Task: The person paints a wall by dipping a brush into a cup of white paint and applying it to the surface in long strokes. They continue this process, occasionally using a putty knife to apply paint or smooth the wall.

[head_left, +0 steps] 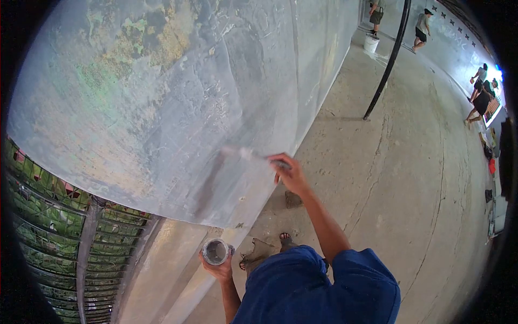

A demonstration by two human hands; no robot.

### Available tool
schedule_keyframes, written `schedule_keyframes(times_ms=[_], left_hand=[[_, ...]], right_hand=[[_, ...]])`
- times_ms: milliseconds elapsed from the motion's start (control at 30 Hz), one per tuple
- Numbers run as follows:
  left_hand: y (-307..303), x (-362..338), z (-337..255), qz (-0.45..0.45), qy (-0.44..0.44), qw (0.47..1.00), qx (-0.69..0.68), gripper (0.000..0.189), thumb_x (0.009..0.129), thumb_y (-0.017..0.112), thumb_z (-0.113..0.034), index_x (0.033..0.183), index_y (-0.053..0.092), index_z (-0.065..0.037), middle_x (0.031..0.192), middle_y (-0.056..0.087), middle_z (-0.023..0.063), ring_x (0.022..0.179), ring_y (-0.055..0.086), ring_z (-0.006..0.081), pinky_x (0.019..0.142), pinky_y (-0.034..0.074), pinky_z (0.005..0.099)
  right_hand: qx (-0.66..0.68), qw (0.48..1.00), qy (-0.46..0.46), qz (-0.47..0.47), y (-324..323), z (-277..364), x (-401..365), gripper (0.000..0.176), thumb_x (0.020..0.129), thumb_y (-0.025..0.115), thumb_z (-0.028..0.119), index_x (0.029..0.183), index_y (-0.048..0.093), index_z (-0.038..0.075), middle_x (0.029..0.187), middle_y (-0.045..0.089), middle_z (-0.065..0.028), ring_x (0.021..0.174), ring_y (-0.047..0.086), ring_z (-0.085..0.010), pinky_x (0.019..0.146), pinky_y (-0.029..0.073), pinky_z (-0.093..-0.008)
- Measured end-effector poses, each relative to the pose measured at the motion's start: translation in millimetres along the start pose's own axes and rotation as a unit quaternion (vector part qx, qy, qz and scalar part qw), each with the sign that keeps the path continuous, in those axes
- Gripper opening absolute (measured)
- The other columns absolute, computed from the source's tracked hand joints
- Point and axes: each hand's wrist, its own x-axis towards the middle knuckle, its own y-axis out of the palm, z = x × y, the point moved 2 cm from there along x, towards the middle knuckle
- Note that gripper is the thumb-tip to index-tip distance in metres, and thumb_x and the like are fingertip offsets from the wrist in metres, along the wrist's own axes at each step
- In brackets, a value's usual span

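Note:
My right hand (288, 171) is closed around the handle of a brush (245, 153), which reaches left to the grey wall (259, 97). The brush head is smeared by motion, so I cannot tell whether it touches the wall. Below and to the left, my left hand (218, 271) grips a small round cup (216, 252) with its open top facing up and grey material inside. Patches of green and yellowish colour (135, 48) show on the upper left of the wall.
A dark pole (389, 62) stands on the concrete floor (388, 178). Metal bars (86, 254) with plants behind are at the lower left. Farther off are a white bucket (370, 43) and several people, one walking (422, 29). A small block (293, 200) lies near my feet.

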Motion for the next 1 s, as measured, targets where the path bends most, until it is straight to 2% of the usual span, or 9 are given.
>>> schedule_keyframes(times_ms=[33,100,233,333,400,533,767,900,1000], left_hand=[[1,0,4,-0.001,0.023,1.0,0.019,0.095,0.063,0.101,-0.029,0.138,0.052,0.002,0.12,0.068,0.0221,0.108,0.068,0.0399,0.098,0.053,0.0507],[1,-4,4,0.0,0.043,0.998,0.036,0.099,0.063,0.101,-0.028,0.142,0.049,0.002,0.124,0.067,0.0234,0.111,0.067,0.0414,0.1,0.053,0.0513],[6,-2,12,0.013,0.011,1.0,0.016,0.106,0.063,0.102,-0.028,0.146,0.045,0.002,0.128,0.066,0.0258,0.114,0.066,0.0429,0.103,0.052,0.0529],[5,-6,13,0.019,0.008,1.0,-0.007,0.105,0.064,0.102,-0.03,0.146,0.045,0.002,0.127,0.066,0.0258,0.113,0.067,0.0427,0.103,0.051,0.0535],[6,-4,11,0.026,-0.01,0.999,-0.033,0.104,0.065,0.102,-0.031,0.146,0.045,0.002,0.127,0.066,0.0258,0.113,0.067,0.0426,0.103,0.051,0.0537],[11,-7,21,-0.005,0.021,1.0,-0.001,0.103,0.065,0.101,-0.032,0.145,0.046,0.002,0.123,0.068,0.0244,0.11,0.067,0.042,0.101,0.052,0.0509],[6,-12,35,-0.059,-0.042,0.993,-0.095,0.096,0.062,0.1,-0.032,0.138,0.053,0.002,0.119,0.069,0.0203,0.107,0.068,0.0374,0.1,0.052,0.0478],[-7,-12,21,-0.031,-0.021,0.998,-0.042,0.093,0.063,0.1,-0.031,0.137,0.054,0.002,0.117,0.068,0.0187,0.106,0.067,0.0367,0.099,0.052,0.0476],[-8,-14,11,-0.024,-0.052,0.998,-0.032,0.091,0.063,0.1,-0.029,0.136,0.054,0.002,0.115,0.068,0.0178,0.105,0.067,0.0364,0.098,0.052,0.0475]], right_hand=[[-0.001,1.0,0.0,-0.003,-4,-5,10,0.02,0.107,0.06,0.002,0.127,0.066,0.001,0.095,0.07,-0.0066,0.062,0.065,-0.0107,0.055,0.054,-0.028],[-0.111,0.956,-0.088,-0.255,-20,-10,21,0.019,0.108,0.06,0.004,0.126,0.066,0.001,0.098,0.07,-0.0067,0.061,0.065,-0.011,0.054,0.053,-0.028],[-0.131,0.951,-0.067,-0.274,-30,-19,30,0.019,0.108,0.06,0.005,0.125,0.065,0.001,0.1,0.069,-0.0063,0.059,0.064,-0.0112,0.053,0.053,-0.028],[-0.037,0.989,-0.06,-0.127,-4,-26,9,0.024,0.109,0.063,0.014,0.129,0.066,0.001,0.106,0.071,-0.0085,0.06,0.065,-0.0121,0.058,0.053,-0.0283],[0.039,0.988,0.032,0.143,16,-11,-6,0.02,0.108,0.064,0.013,0.125,0.067,0.002,0.111,0.07,-0.0061,0.061,0.065,-0.0121,0.057,0.052,-0.0277],[0.007,0.964,0.103,0.244,24,33,-7,0.016,0.107,0.062,0.004,0.122,0.066,0.0,0.118,0.07,-0.0082,0.068,0.065,-0.0117,0.058,0.055,-0.0287],[-0.05,0.964,-0.105,-0.239,-29,8,54,0.021,0.108,0.064,0.016,0.124,0.067,0.002,0.11,0.072,-0.0057,0.061,0.061,-0.0094,0.058,0.053,-0.0276],[-0.101,0.948,-0.128,-0.274,-17,5,41,0.021,0.107,0.062,0.007,0.127,0.065,0.0,0.113,0.074,-0.0108,0.063,0.062,-0.0099,0.058,0.057,-0.0292],[-0.091,0.992,-0.05,-0.066,25,4,9,0.022,0.108,0.063,0.012,0.126,0.065,0.0,0.113,0.073,-0.0099,0.064,0.065,-0.0111,0.059,0.057,-0.0291]])
